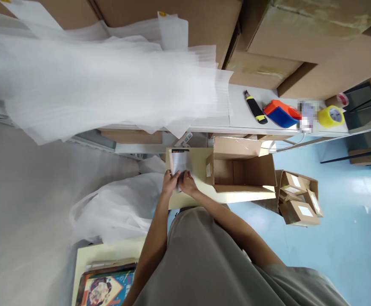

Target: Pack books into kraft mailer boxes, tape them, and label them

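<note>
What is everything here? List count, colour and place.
Shelf top: one, white, upper centre
Sheets: many, white, on shelf top
Large cartons: several, brown, top
Cutter: one, black-yellow, on shelf top
Tape dispenser: one, orange-blue, beside cutter
Tape rolls: two, yellow and brownish, shelf's right
Near tables: two, cream, centre and lower left
Open boxes: two, brown, centre table and right
Small cartons: several, brown, inside right box
Bag: one, white, left
Books: stack, multicoloured, lower left
Flat item: one, whitish, over centre table
Shirt: one, grey, bottom
Left hand, right hand: two, bare, holding flat item
</note>
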Motion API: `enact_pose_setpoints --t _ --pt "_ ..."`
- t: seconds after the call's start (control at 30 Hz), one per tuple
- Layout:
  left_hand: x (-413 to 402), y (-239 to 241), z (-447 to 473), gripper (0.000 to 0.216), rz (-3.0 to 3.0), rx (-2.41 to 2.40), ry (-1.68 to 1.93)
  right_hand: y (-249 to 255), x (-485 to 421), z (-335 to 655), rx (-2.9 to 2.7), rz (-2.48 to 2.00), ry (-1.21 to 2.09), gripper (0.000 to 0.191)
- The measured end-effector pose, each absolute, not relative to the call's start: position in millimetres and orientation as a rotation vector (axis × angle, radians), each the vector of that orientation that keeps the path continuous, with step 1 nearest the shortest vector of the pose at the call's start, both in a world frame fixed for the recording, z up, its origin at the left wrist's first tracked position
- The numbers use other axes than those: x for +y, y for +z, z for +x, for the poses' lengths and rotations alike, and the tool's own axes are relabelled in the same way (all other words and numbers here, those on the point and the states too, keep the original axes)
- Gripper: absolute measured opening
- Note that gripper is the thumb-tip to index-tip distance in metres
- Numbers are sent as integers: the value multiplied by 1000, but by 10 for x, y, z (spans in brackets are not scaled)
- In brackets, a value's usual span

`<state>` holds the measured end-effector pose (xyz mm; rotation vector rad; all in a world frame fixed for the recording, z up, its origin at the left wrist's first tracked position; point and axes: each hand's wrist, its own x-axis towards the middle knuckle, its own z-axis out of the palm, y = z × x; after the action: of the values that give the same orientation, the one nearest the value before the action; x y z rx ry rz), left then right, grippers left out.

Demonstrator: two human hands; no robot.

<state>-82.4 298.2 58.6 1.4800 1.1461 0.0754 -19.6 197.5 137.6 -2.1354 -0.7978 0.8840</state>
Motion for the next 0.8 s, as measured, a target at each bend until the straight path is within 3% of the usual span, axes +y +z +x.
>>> enact_pose_setpoints --t 0.17,0.33,0.5,0.63,0.8 --pt "2948 1319 -1073 58 1243 947 391 1823 1554 -351 -741 -2126 924 79" --pt "2800 2178 -1012 61 1140 796 480 2544 952 -243 -797 -1883 595 72" --pt "2469 2724 -772 62 1225 666 425 3015 389 159 -591 -1762 439 69" --pt "2050 3016 -577 50 1378 549 308 3120 52 453 -442 -1717 426 83" --pt "1540 3312 -281 31 1558 399 154 3131 -346 719 -447 -1602 459 68"
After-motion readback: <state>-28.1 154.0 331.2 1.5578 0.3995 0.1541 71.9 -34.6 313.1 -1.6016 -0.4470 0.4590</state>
